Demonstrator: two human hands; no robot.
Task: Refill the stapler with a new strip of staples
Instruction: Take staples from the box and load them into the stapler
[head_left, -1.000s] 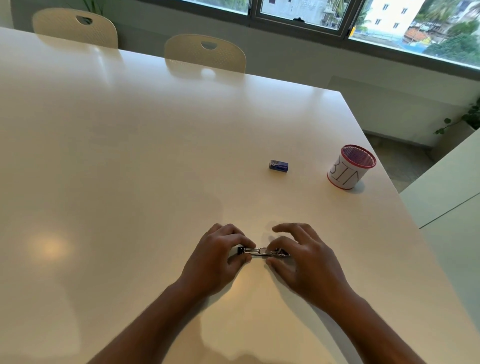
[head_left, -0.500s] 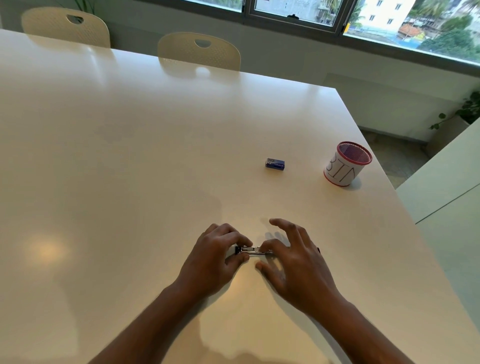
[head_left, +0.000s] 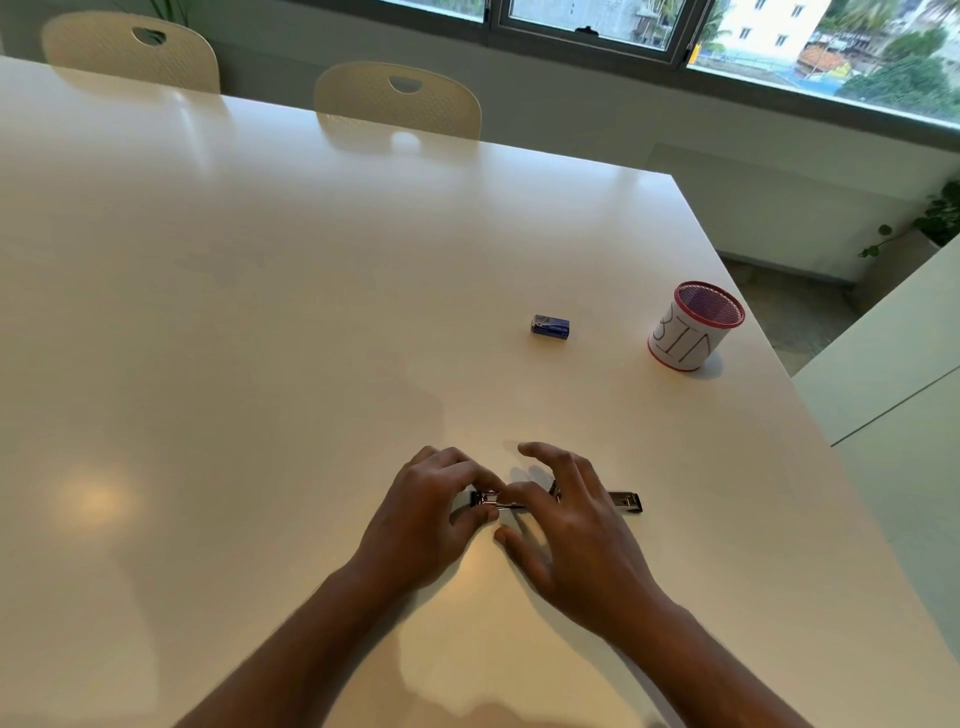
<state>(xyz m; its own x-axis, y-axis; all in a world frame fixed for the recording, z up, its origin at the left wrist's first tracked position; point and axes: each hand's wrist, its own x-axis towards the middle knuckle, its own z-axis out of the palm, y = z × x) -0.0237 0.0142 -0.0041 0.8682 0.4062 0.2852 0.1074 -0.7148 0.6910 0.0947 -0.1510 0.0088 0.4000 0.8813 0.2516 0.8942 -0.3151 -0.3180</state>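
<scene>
On the white worktop (head_left: 260, 338) lie 1 stapler (head_left: 626, 502), 1 small blue staple box (head_left: 550, 327) and 1 red-rimmed mesh cup (head_left: 691, 327) lettered "BIN"; 2 cream chairs (head_left: 397, 101) stand along the top edge of the frame. The stapler sits low and centre, opened out flat between 2 hands. The left hand (head_left: 431, 525) curls narrowly, pinching the stapler's left metal end. The right hand (head_left: 576, 535) is spread wider, its forefinger and thumb touching the stapler's middle; whether it grips anything I cannot tell.

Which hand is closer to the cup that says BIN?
Right. The right hand is below and left of the BIN cup; the left hand lies farther left, beyond the stapler.
</scene>
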